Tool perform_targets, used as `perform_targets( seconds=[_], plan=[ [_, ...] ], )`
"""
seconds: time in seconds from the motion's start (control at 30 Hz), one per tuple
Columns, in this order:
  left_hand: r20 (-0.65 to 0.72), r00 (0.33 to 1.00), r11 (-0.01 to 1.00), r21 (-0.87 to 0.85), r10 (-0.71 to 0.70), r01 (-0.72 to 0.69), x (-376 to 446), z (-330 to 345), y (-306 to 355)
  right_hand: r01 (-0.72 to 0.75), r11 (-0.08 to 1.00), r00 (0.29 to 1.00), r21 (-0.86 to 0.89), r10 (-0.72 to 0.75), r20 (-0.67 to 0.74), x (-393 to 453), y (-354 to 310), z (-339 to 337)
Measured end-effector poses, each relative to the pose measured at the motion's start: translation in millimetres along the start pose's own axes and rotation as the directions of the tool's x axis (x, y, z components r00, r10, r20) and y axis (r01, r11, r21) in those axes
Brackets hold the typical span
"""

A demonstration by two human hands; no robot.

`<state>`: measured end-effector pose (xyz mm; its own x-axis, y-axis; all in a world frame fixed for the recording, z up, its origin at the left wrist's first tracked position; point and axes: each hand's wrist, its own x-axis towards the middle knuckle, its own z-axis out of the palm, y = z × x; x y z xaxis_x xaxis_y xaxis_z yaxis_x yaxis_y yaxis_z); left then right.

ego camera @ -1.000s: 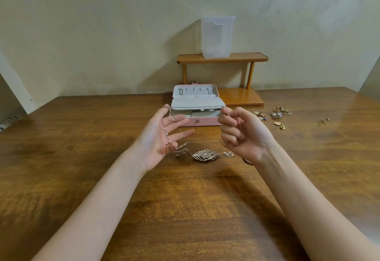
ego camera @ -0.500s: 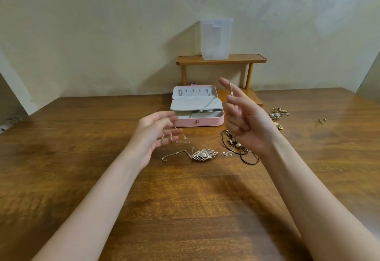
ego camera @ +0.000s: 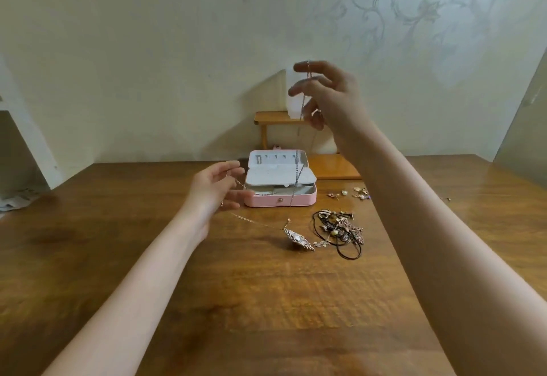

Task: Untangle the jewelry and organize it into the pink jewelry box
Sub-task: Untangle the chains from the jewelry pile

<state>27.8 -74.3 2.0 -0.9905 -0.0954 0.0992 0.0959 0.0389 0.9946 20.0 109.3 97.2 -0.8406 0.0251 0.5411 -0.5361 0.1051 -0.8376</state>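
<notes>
My right hand [ego camera: 328,97] is raised high above the table and pinches one end of a thin chain [ego camera: 297,174], which hangs down in front of the open pink jewelry box [ego camera: 281,201]. My left hand [ego camera: 217,187] hovers low, just left of the box, with the chain's other end between its fingers. The chain runs on to a leaf-shaped pendant [ego camera: 299,238] that lies on the table. To the pendant's right lies a tangle of black cord and jewelry [ego camera: 340,232].
Small loose earrings [ego camera: 355,193] are scattered right of the box. Behind the box stands a small wooden shelf [ego camera: 328,165] with a clear plastic container [ego camera: 293,103] on top, against the wall. The wooden table [ego camera: 266,301] reaches toward me.
My right hand has risen well above the table and drawn the chain up taut. My left hand has turned and moved closer to the box. The pendant has shifted on the table.
</notes>
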Motion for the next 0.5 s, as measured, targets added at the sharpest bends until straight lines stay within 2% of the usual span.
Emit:
perform_targets(
  seconds=[0.1,0.13,0.23,0.33,0.4,0.43,0.5],
  plan=[
    [-0.001,1.0,0.997,-0.075,0.026,-0.026,0.7,-0.8,10.3,-0.02,0.995,1.0,0.094,0.02,0.006,5.9,-11.1,-4.8],
    [0.007,0.999,0.993,-0.104,0.048,-0.047,0.9,-0.6,15.2,-0.039,0.997,0.999,0.074,0.037,0.03,6.5,-12.5,-7.8],
    [0.051,0.99,0.983,-0.137,0.13,-0.122,0.2,1.3,34.0,-0.089,0.966,0.979,-0.244,0.13,0.158,0.5,-8.0,-13.6],
    [0.136,0.967,0.975,-0.083,0.215,-0.205,-2.5,6.7,58.2,-0.087,0.803,0.894,-0.59,0.324,0.31,-5.7,3.1,-11.5],
    [0.192,0.944,0.964,-0.043,0.267,-0.264,-4.6,12.3,77.0,-0.012,0.703,0.833,-0.711,0.4,0.382,-6.6,7.0,-9.3],
    [0.219,0.932,0.956,-0.012,0.288,-0.292,-5.6,15.5,86.6,0.006,0.708,0.814,-0.706,0.406,0.415,-7.4,5.9,-7.6],
    [0.277,0.905,0.937,0.042,0.323,-0.347,-7.4,21.6,104.1,-0.036,0.813,0.779,-0.581,0.387,0.493,-7.8,-2.9,-4.0]
  ],
)
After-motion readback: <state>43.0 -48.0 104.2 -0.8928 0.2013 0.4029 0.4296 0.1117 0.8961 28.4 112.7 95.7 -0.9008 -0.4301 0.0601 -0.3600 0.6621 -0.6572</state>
